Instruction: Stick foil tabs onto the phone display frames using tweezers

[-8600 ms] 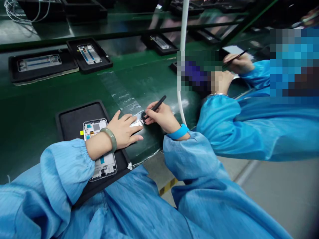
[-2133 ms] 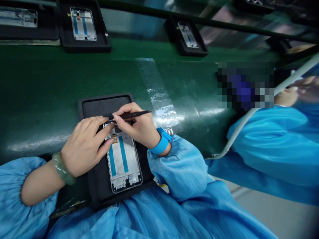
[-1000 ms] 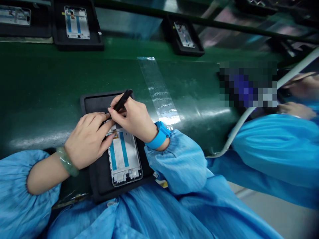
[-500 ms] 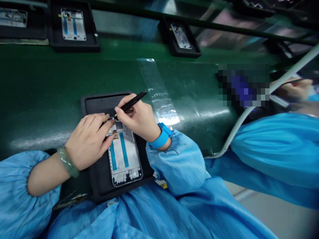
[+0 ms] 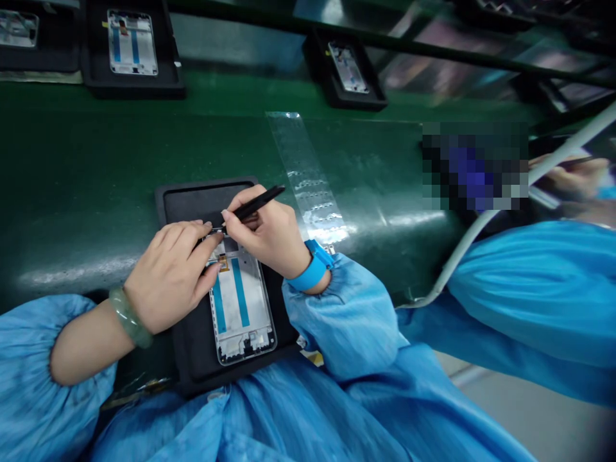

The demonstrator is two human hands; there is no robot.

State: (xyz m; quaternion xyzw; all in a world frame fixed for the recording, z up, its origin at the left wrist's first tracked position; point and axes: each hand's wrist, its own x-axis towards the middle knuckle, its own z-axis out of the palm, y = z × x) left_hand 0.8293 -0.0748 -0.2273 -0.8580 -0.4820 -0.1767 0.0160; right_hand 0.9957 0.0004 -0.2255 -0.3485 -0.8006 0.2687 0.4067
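Note:
A silver phone frame point(image 5: 257, 308) with two blue strips and an orange flex piece lies in a black foam tray point(image 5: 192, 369) in front of me. My left hand point(image 5: 168, 273), a green bangle on its wrist, bends its fingers over the frame's upper left edge and holds it there. In my right hand point(image 5: 264, 228) is a black pen-like tool point(image 5: 257, 204), pinched between thumb and fingers. Its lower end meets the top of the frame beside my left fingertips. What lies right under the tip is too small to make out.
A clear plastic strip point(image 5: 312, 173) lies on the green bench point(image 5: 96, 154) beyond my right hand. Other black trays point(image 5: 135, 86) with phone frames stand along the back. A pale cable point(image 5: 462, 250) runs at right, before a co-worker's blue sleeve point(image 5: 529, 282).
Both my hands and the pen-like tool keep nearly the same place on the frame. The view has shifted slightly. At right, the co-worker's hand has moved a little.

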